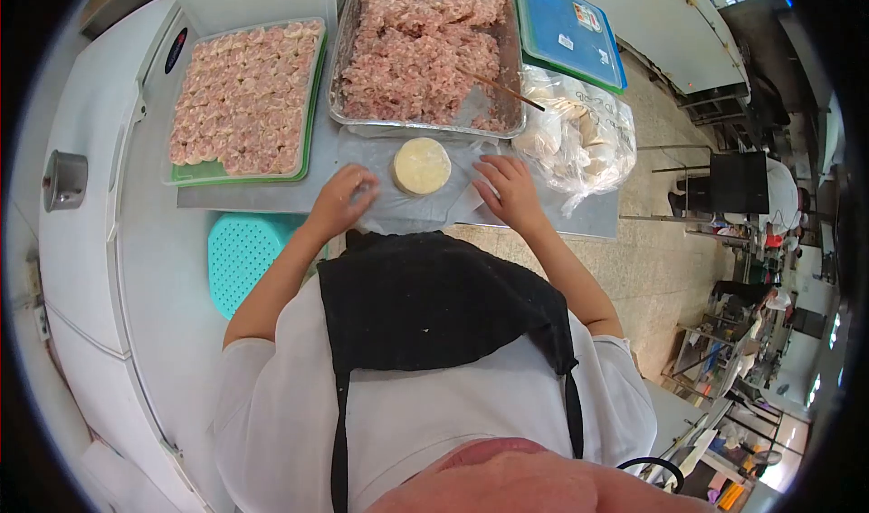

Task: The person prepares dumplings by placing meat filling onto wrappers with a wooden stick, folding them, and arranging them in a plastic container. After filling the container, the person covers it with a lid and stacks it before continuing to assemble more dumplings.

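A round stack of pale yellow dough wrappers (422, 166) lies on a plastic sheet (385, 207) at the table's near edge. Left of the stack is my left hand (344, 198), its fingers apart and curved, holding nothing. My right hand (510, 187) is on the other side, fingers spread and empty, beside a clear bag of pale wrappers (579, 133). Beyond the stack a large foil tray holds minced meat (421, 52), with a thin brown stick (502, 88) leaning over its right rim. At the left, rows of filled dumplings (244, 101) cover a green-edged tray.
Blue and green lids (570, 33) lie at the back right. A turquoise perforated stool (246, 258) is below the table's left part. A metal cup (65, 181) is at the far left. Another person (780, 196) is at the far right, well away.
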A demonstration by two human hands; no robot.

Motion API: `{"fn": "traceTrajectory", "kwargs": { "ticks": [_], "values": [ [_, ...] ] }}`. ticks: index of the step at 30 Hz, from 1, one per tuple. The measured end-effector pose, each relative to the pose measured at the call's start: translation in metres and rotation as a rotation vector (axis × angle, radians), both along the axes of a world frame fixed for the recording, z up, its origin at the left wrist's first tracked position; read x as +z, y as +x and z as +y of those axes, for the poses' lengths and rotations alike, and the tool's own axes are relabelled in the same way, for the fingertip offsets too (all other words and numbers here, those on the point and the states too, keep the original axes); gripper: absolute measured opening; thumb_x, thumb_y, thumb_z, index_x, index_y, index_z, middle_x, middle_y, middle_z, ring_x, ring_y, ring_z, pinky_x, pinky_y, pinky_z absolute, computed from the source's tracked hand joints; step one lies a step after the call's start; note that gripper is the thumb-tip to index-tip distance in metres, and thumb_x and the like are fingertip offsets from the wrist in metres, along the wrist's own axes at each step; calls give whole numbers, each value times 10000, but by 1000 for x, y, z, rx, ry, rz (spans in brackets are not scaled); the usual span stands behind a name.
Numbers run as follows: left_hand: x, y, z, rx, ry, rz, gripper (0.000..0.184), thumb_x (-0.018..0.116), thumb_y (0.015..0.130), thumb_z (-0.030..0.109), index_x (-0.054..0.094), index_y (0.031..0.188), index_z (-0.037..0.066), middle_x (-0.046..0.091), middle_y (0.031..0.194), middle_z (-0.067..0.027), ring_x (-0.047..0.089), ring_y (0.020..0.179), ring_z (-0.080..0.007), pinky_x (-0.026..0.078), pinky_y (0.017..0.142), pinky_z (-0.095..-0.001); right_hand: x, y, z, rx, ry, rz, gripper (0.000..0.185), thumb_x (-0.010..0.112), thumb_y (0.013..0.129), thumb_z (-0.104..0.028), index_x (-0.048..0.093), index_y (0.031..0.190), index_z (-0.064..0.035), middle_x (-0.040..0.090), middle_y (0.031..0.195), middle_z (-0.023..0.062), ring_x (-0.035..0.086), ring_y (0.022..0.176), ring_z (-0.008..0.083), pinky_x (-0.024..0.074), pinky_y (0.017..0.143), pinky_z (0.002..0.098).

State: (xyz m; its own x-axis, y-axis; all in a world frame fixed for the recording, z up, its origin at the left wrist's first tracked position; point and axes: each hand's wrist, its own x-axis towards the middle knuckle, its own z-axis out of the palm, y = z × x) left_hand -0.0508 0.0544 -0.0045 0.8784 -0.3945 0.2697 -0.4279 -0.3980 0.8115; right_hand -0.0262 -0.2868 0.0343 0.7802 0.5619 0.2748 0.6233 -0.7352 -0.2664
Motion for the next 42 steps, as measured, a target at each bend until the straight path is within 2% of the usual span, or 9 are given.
{"fn": "traceTrajectory", "kwargs": {
  "ticks": [11,16,23,26,29,32,34,37,42],
  "values": [
    [26,31,-18,199,-222,96,324,522,865,-31,596,1176,22,622,1103,-88,602,996,-174,481,871,-295,19,6,90,216,-52,52,410,768,701,-213,585,1022,-36,553,1085,118,551,990,301,486,823,389],
    [40,40,-10,223,-203,-51,344,534,840,-35,608,1162,62,613,1078,-94,610,980,-218,484,876,-314,13,23,76,163,292,255,198,697,836,-168,616,951,-29,593,922,103,586,862,227,477,736,328],
    [68,62,-52,45,-276,-74,368,666,850,75,590,1207,28,612,1170,-83,597,1046,-174,485,891,-300,39,44,46,-32,947,885,267,642,919,-206,639,1095,-6,634,928,11,578,896,83,468,767,251],
    [82,79,-71,-146,-436,396,460,722,841,147,558,1255,33,603,1171,-70,592,1034,-144,502,865,-298,67,45,51,-26,1177,841,311,646,918,-211,612,1154,-11,631,984,13,587,916,103,477,783,263],
    [110,78,-97,-7,-302,393,525,704,862,126,484,1332,48,600,1179,-66,586,1005,-117,505,849,-276,77,72,34,-31,892,686,339,644,915,-202,587,1192,-13,634,1068,60,591,967,136,473,830,290],
    [119,77,-122,-212,-702,480,678,651,911,329,340,1442,45,448,1392,-118,496,1217,-189,471,969,-403,92,100,18,-208,673,327,328,652,895,-176,590,1173,-14,628,1097,122,606,993,211,479,834,316],
    [128,84,-131,-271,-1214,887,774,462,942,575,248,1487,67,381,1463,-129,453,1282,-278,381,1044,-521,104,97,33,-68,328,-345,298,651,851,-102,596,1135,-26,625,1056,146,630,895,296,511,778,352],
    [129,98,-134,-394,-1318,1007,906,348,873,731,222,1502,92,341,1496,-140,387,1336,-318,317,1075,-567,99,58,75,127,-255,10,266,598,869,-152,637,1130,-120,644,1028,143,634,901,353,519,763,448],
    [130,91,-145,-368,-1350,996,1043,264,790,865,240,1501,102,378,1478,-143,397,1334,-345,304,1068,-620,97,90,27,181,290,51,217,573,874,-211,638,1066,-132,679,944,132,668,845,349,527,656,451]
  ]
}}
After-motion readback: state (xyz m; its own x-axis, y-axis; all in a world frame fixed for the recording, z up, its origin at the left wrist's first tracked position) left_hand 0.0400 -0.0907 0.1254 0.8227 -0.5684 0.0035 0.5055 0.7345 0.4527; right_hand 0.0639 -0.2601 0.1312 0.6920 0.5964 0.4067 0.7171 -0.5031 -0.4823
